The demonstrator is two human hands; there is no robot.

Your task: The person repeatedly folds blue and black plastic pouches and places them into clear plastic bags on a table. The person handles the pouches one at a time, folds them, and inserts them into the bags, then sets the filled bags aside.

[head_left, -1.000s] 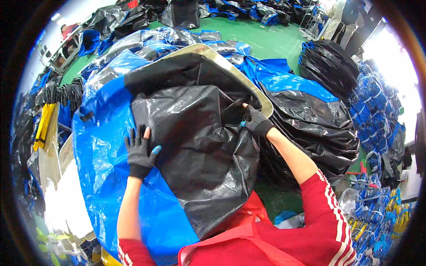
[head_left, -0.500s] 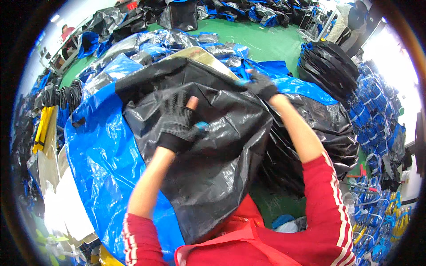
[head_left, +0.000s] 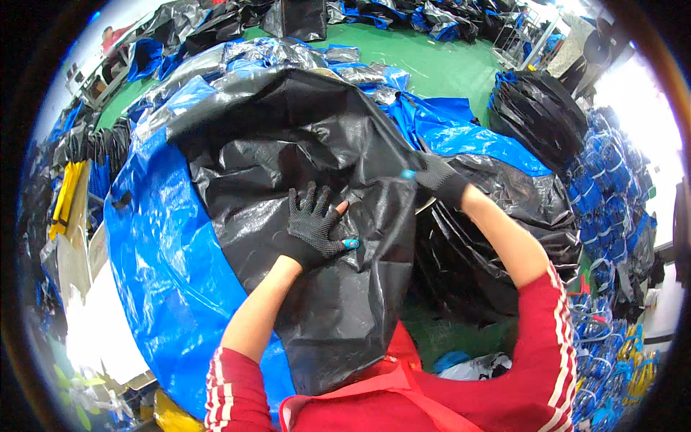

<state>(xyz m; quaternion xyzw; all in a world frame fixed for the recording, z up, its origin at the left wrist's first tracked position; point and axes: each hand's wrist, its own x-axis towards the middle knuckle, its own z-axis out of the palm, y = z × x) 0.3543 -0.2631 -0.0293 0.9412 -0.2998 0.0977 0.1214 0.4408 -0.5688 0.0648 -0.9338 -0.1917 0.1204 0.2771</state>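
Note:
In front of me spreads a large, glossy black-and-blue plastic sheet [head_left: 245,194]. It is creased, with a blue band along its left side; whether it is a flattened bag I cannot tell. My left hand [head_left: 313,227], in a dark knit glove with bare or blue-wrapped fingertips, lies on the black part with its fingers spread. At the sheet's right edge, my right hand [head_left: 439,180], gloved likewise, grips the margin. Its blue-wrapped thumb is on top, while most of its fingers are hidden. Beside it sits a stack of folded black-and-blue plastic [head_left: 504,194].
More plastic pieces [head_left: 288,54] lie heaped beyond the sheet. A black bundle [head_left: 536,111] stands at the far right, near tied blue bundles [head_left: 608,180]. Yellow strips [head_left: 68,194] hang at the left. Green floor [head_left: 432,65] shows behind, with a person [head_left: 115,43] at the far left.
The sheet's far edge has shifted away from me, covering the pale board seen before. My left hand moved right and nearer, flattening out. My right hand came nearer along the right edge.

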